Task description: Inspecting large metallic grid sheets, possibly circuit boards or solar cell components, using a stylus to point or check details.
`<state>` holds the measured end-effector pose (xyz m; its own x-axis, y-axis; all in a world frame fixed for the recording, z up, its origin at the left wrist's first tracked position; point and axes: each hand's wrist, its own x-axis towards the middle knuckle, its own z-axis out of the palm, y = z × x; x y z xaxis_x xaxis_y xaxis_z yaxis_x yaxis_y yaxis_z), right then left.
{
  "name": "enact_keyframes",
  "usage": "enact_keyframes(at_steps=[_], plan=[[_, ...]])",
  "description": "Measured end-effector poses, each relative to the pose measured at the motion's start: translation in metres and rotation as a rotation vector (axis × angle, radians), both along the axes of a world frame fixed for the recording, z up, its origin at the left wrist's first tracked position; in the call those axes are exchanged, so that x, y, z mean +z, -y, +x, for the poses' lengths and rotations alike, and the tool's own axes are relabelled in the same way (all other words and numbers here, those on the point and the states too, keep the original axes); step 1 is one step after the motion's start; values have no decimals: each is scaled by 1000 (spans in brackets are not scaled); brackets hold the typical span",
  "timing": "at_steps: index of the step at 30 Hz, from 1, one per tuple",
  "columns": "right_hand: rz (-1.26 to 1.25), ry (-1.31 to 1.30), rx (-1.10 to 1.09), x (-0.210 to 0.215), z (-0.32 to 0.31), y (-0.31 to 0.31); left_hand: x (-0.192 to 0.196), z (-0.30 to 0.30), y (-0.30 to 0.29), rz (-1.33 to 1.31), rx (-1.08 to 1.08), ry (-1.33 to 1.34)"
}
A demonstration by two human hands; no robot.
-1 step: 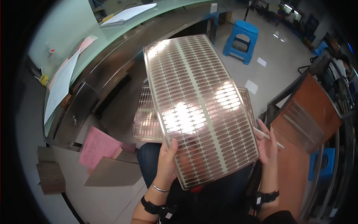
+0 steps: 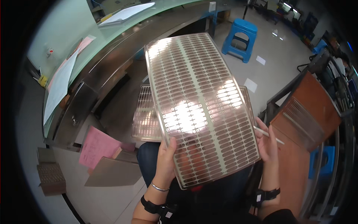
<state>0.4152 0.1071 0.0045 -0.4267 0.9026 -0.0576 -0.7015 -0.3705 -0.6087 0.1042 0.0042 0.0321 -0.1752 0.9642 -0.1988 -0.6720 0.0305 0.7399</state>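
A large copper-coloured circuit board panel (image 2: 201, 87) with rows of small oblong outlines and pale green strips fills the middle, tilted toward me. My left hand (image 2: 166, 156) grips its lower left edge, thumb on the front face and the other fingers behind it. At the lower right edge, my right hand (image 2: 266, 143) holds a slim white pen-like stick (image 2: 274, 138) between its fingers, close against the panel. Whether those fingers also bear the panel is hard to see. Behind it, partly hidden, lies another patterned panel (image 2: 145, 121) above my knees.
A pink sheet (image 2: 99, 147) and a brown board (image 2: 112, 172) are at the lower left. The glass-topped desk (image 2: 84, 56) curves along the left, with papers on it. To the right, a reddish-brown board (image 2: 317, 100) carries another panel (image 2: 304, 119). A blue stool (image 2: 244, 28) stands farther back.
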Motion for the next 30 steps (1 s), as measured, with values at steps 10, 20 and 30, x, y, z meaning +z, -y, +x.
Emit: enact_keyframes(at_steps=[10, 20, 30], plan=[[202, 504, -48, 40, -42, 8, -6, -5, -11, -1, 1, -347], [306, 604, -64, 49, -52, 13, -16, -22, -10, -85, 13, -486], [278, 556, -55, 50, -56, 15, -17, -23, -11, -38, 15, -342]])
